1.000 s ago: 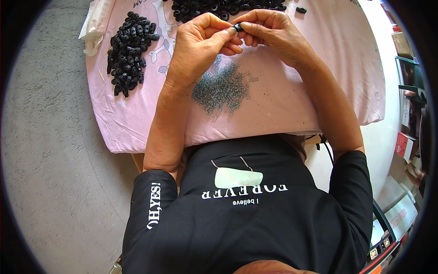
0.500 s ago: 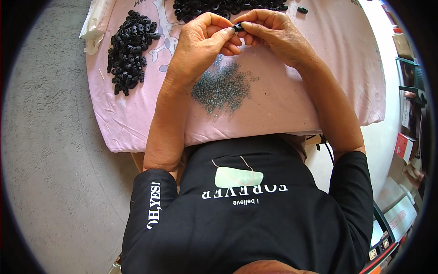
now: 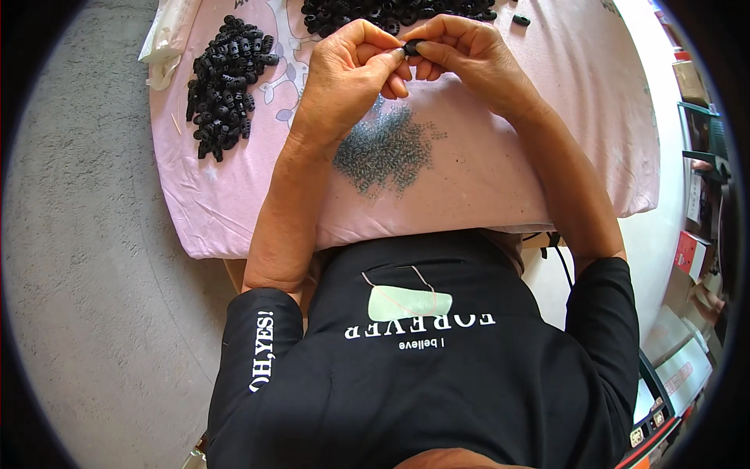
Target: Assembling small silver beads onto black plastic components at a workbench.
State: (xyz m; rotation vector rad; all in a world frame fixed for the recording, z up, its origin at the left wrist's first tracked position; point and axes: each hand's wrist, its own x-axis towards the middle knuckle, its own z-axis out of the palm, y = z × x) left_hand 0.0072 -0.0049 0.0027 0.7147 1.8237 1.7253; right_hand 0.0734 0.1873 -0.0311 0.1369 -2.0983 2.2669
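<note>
A small black plastic cord lock (image 3: pixel 411 48) is pinched between both hands, above the far part of the pink cloth. My left hand (image 3: pixel 348 74) grips it from the left with thumb and fingertips. From the right, my right hand (image 3: pixel 473 66) holds its other end between thumb and forefinger. Fingers hide much of the piece. Below the hands lies a loose heap of tiny metal springs (image 3: pixel 387 152). A pile of black cord locks (image 3: pixel 226 86) spreads to the left of my left hand, and a larger black pile (image 3: pixel 391 12) lies beyond both hands.
The pink cloth (image 3: pixel 484 187) covers the table up to my body. One black piece (image 3: pixel 521 19) lies apart at the far right. Thin sticks (image 3: pixel 176 125) and a white plastic bag (image 3: pixel 164 47) are at the left edge. Boxes (image 3: pixel 691 254) stand at the right.
The cord lock has turned slightly between my fingertips, showing a darker, smoother side. Both hands keep their pinch in nearly the same place. The whole view has shifted a little.
</note>
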